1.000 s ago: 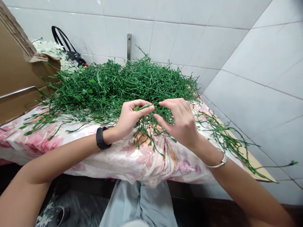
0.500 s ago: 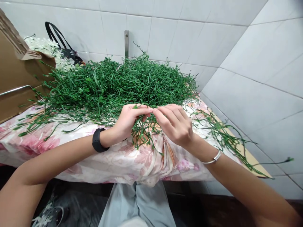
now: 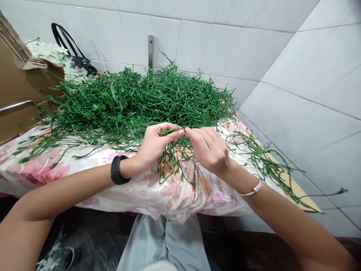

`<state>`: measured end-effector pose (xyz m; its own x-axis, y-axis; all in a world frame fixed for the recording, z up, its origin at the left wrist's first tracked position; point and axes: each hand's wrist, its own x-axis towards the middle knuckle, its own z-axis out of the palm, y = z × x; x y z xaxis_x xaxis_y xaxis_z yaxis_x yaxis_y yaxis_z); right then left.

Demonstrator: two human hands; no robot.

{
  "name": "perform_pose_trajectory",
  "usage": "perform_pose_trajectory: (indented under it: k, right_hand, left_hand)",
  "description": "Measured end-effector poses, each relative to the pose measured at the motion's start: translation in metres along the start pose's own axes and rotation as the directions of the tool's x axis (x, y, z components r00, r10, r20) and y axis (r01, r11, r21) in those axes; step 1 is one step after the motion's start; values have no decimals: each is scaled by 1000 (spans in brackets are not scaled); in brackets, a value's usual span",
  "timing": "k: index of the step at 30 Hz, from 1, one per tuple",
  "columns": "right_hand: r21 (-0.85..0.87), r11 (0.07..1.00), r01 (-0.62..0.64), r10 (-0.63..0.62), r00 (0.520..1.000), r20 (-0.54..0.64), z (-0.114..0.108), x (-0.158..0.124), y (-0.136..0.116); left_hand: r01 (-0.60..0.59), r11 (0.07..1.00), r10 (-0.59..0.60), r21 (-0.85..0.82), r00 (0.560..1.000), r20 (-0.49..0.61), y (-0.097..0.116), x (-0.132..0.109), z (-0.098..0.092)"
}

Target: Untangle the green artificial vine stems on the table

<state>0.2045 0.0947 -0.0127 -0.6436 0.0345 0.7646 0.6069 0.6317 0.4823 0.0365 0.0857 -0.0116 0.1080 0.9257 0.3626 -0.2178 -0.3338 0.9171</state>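
Observation:
Fingertips of my left hand (image 3: pixel 159 145), with a black band on the wrist, pinch a thin green plastic stem (image 3: pixel 169 131). Its budded end lies over the fingers. My right hand (image 3: pixel 208 148), wearing a silver bangle, is closed at the same stem, thumb and forefinger almost touching the left fingertips. The exact grip is partly hidden. Below and between the hands, several more green stems (image 3: pixel 170 163) hang or lie at the table's front. Right behind them rises a large tangled heap of green stems (image 3: pixel 146 99).
A floral cloth (image 3: pixel 96 195) covers the table. Loose stems (image 3: pixel 267 165) lie along the right edge. An open cardboard box (image 3: pixel 28 86), white artificial flowers (image 3: pixel 50 52) and a black-handled bag (image 3: pixel 84 64) are at left. Tiled walls (image 3: pixel 208 41) close off the back and right.
The left thumb has bent down and the fingers have parted slightly, showing more of the green stem. The right fingers have curled in closer. The heap looks the same.

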Motion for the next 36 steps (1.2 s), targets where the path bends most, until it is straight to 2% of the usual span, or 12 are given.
perform_pose_trajectory:
  k: [5, 9, 13, 17, 19, 21, 23, 26, 28, 30, 33, 36]
  right_hand:
    - [134, 970, -202, 205, 979, -10, -3, 6, -9]
    - [353, 818, -453, 441, 889, 121, -10, 15, -15]
    - [572, 427, -700, 599, 693, 401, -15, 21, -12]
    - [612, -89, -786, 483, 503, 716, -17, 26, 0]
    - [554, -276, -785, 353, 453, 818, -17, 27, 5]
    - [537, -320, -781, 320, 444, 837, -17, 28, 5]
    - [602, -192, -775, 427, 486, 763, -18, 27, 1]
    - [628, 257, -734, 560, 643, 523, -16, 23, -9]
    - [522, 581, -624, 522, 778, 350, -13, 20, -13]
    - [371, 813, -449, 404, 893, 197, -9, 16, -12]
    - [169, 961, -221, 208, 974, 91, -6, 12, -6]
    - [119, 981, -155, 146, 986, 82, -8, 12, -3]
  left_hand:
    - [-204, 933, 212, 297, 977, 6, -2, -1, -2]
    - [-386, 802, 382, 455, 918, 105, -2, 0, -7]
    - [-522, 702, 461, 485, 852, 249, -1, 3, -11]
    - [-487, 749, 385, 449, 872, 304, 3, 5, -12]
    - [-413, 809, 313, 418, 905, 287, 5, 7, -11]
    - [-306, 881, 232, 361, 944, 234, 6, 8, -10]
    - [-180, 947, 144, 265, 978, 149, 6, 10, -9]
    - [-13, 995, 7, 101, 998, 63, 5, 11, -9]
    - [50, 998, -52, 35, 997, 64, 5, 11, -9]
    - [84, 996, -84, 5, 993, 86, 6, 10, -8]
    - [108, 994, -106, -7, 988, 111, 7, 8, -8]
    - [95, 995, -95, 6, 990, 108, 7, 7, -7]
